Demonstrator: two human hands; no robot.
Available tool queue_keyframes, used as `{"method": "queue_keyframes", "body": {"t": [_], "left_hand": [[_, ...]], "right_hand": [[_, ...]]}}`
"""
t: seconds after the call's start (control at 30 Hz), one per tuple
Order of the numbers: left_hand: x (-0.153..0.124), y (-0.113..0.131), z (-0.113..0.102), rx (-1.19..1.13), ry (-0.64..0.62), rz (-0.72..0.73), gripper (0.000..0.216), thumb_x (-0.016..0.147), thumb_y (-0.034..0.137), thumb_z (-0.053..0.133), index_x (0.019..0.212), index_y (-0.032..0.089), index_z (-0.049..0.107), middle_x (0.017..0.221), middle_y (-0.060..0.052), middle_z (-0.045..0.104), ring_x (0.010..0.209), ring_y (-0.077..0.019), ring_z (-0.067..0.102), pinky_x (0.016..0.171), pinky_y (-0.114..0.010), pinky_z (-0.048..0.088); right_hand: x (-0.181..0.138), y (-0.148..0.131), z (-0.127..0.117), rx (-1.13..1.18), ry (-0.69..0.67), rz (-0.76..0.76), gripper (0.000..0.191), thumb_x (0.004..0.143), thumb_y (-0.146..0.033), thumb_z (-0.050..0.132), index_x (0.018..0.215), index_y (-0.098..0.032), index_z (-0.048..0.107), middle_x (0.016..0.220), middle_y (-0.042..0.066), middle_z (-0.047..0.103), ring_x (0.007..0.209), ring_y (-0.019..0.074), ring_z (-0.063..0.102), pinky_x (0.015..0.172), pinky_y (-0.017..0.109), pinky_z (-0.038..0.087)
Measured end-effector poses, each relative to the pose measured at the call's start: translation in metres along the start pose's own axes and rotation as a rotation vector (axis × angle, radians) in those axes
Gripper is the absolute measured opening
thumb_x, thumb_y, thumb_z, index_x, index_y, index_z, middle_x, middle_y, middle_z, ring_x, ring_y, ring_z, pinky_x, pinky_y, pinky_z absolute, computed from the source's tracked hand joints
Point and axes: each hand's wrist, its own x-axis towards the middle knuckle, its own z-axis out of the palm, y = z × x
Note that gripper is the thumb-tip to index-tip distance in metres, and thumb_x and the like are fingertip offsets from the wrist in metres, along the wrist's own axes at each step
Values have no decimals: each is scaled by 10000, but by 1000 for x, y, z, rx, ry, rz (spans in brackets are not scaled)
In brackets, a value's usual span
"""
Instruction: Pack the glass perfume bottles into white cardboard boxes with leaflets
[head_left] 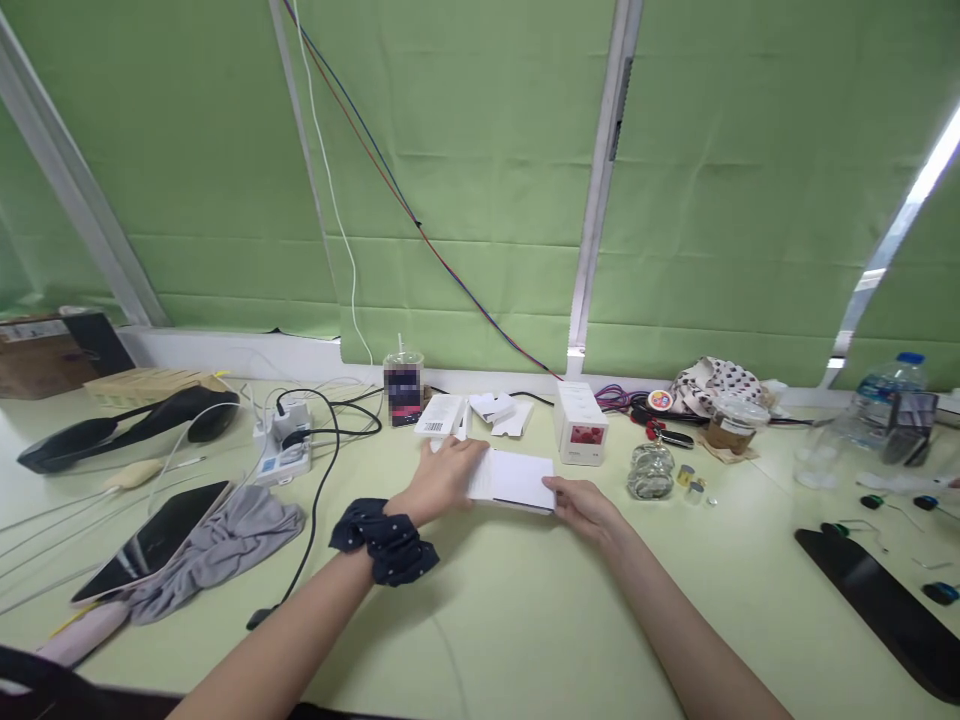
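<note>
Box between left hand and right hand; cup beyond left hand; carton beyond right hand, pouch to its right.

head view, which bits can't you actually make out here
Flat white box: its left end in the head view, hidden by the left grip.
Drink cup: its label in the head view, blurred by pixelation.
White carton: its fine print in the head view, too small to read.
Brown cardboard box: cut off by the head view's left edge.
</note>
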Motion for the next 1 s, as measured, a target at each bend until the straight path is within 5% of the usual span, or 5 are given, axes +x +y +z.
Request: {"method": "queue_keyframes", "body": {"t": [0.23,0.43,0.67,0.83,1.0], "left_hand": [[43,-56,-26,47,188,-267,710,677,234,626,1348,219,393,1422,-136,436,1284,-404,340,1000,-656,228],[98,-75,-5,-36,237,-350,698,704,222,592,1366,189,371,1463,-175,383,1324,-401,322,991,-680,241],[63,-40,42,-243,271,-77,352,880,291,437,1210,210,529,1471,-129,376,1398,-309,233,1093,-631,96],[32,2,74,-496,150,108,347,824,399,564,1113,208,560,1030,-66,680,921,-208,638,814,-338,509],[49,4,92,-631,216,18,81,826,268,491,790,202,518,730,8,641,576,-136,597,598,-256,477]], "right_hand": [[3,3,-2,-37,104,-29,145,581,-82,754,677,-115,650,676,72,712,629,168,670,578,254,572],[-5,3,14,-105,89,-77,330,634,-354,769,851,-138,646,736,75,710,631,194,672,529,298,559],[-14,-10,7,-358,-86,-111,647,718,-646,613,1199,-216,570,1058,100,659,763,206,659,553,330,559],[-1,5,6,-738,8,-313,535,571,-365,803,1039,-139,675,1078,120,653,925,291,628,732,374,534],[5,14,11,-1066,159,-511,269,569,-128,758,837,-136,753,1101,140,584,1033,307,578,924,391,444]]}}
